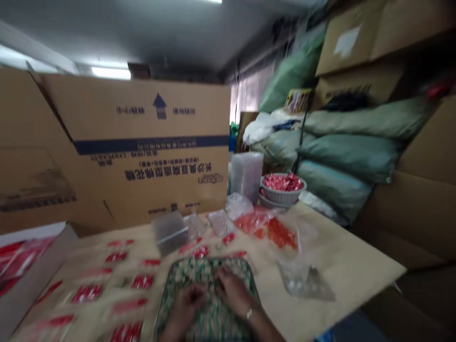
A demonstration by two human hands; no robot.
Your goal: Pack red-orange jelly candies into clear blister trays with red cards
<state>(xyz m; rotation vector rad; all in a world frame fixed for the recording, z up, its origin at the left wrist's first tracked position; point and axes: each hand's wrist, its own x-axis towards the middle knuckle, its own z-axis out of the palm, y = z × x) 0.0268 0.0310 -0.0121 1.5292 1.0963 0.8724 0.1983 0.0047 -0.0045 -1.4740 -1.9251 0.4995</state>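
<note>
Green-and-white packets (210, 285) are filling a tray (251, 285) under both hands. The left hand (185, 308) is lying narrow on them, the right hand (230, 289) is spreading just beside it; any grip is unclear. Red-printed packets (86, 293) are crowding the left, while bare tabletop (342, 256) is stretching right to its edge.

This cramped storeroom is serving as a packing room (cardboard cartons (142, 118) are towering beside stuffed green sacks (351, 152)).
</note>
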